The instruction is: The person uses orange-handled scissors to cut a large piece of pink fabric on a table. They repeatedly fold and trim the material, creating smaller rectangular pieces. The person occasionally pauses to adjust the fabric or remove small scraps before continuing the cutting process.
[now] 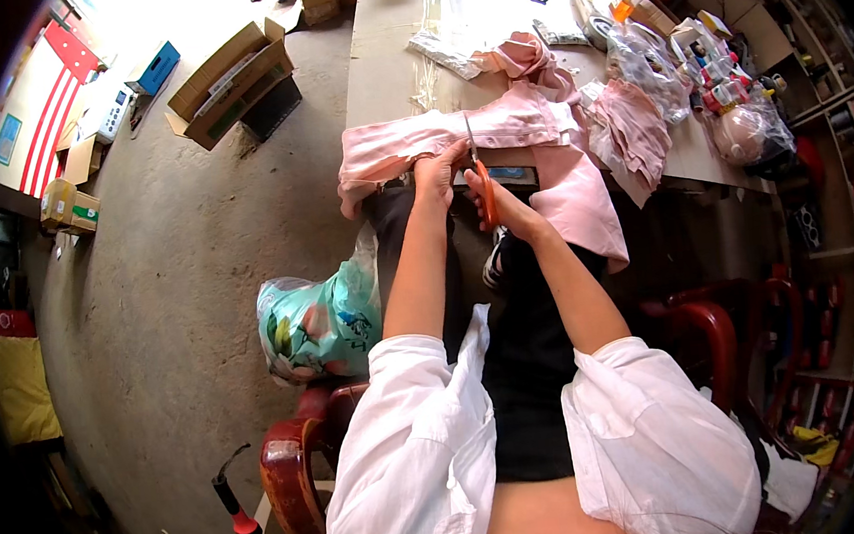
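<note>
Right now, the right hand (504, 206) is wrapped around the orange handles of a pair of scissors (487, 194), whose blades point away from the person and meet the pink cloth (407, 140). The left hand (434, 178) grasps the near border of that cloth just left of the blades, its fingers partly hidden by the fabric. The cloth stretches along the near edge of the surface (388, 84), by its near left corner, and overhangs that edge; toward the right, a wide length of it drops past the edge near the person's knee. Another part is bunched up farther in from the edge. A crumpled pink piece (632, 130) lies to the right, close to the near edge, and beyond it clear plastic bags (647, 64) and several bottles crowd the right end. A crinkled clear packet (446, 57) sits farther from the near edge, left of the bunched fabric. Below the surface, a teal flowered bag (316, 324) stands beside the person's left leg, near the reddish wooden chair (290, 468).
</note>
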`<state>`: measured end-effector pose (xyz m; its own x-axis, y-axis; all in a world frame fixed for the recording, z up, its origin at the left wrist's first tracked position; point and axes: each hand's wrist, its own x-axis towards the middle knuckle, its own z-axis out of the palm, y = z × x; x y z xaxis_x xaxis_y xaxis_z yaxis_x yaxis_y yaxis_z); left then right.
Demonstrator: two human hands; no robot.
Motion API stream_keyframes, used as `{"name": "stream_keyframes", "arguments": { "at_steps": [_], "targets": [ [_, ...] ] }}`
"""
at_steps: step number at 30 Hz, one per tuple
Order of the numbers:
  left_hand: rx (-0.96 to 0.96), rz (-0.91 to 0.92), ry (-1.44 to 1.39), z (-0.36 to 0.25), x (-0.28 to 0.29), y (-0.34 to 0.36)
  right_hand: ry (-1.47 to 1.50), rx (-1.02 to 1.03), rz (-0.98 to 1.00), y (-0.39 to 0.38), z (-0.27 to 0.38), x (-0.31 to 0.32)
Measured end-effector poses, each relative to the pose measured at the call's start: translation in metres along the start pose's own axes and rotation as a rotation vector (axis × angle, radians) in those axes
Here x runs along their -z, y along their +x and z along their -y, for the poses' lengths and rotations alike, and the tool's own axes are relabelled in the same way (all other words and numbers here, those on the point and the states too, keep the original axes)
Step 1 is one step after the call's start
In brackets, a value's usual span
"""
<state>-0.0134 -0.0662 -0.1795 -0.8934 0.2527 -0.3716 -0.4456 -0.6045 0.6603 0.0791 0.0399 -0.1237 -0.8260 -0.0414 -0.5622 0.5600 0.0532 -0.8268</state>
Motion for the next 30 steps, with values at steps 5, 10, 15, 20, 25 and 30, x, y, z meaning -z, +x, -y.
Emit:
{"name": "stream_keyframes", "arguments": {
  "at_steps": [5, 10, 15, 20, 25, 30],
  "targets": [
    [0.068, 0.006, -0.211, 0.003, 0.008, 0.008, -0.053, 0.018, 0.013, -0.003, -0.011, 0.002],
    [0.052, 0.017, -0.070, 0.001, -0.002, -0.002, -0.011, 0.082, -0.015, -0.003, -0.015, 0.002],
    [0.046, 0.037, -0.036, -0.001, 0.006, -0.003, -0.033, 0.153, -0.003, -0.006, -0.004, -0.010],
    [0.070, 0.051, -0.054, 0.001, 0.002, -0.003, -0.164, 0.139, -0.135, 0.001, -0.012, -0.003],
    [0.067, 0.055, -0.059, -0.004, 0.000, -0.009, -0.333, 0.211, -0.221, 0.008, -0.024, -0.004],
    [0.099, 0.050, -0.185, 0.006, 0.010, 0.000, -0.470, 0.296, -0.271, -0.004, -0.016, -0.013]
  ]
}}
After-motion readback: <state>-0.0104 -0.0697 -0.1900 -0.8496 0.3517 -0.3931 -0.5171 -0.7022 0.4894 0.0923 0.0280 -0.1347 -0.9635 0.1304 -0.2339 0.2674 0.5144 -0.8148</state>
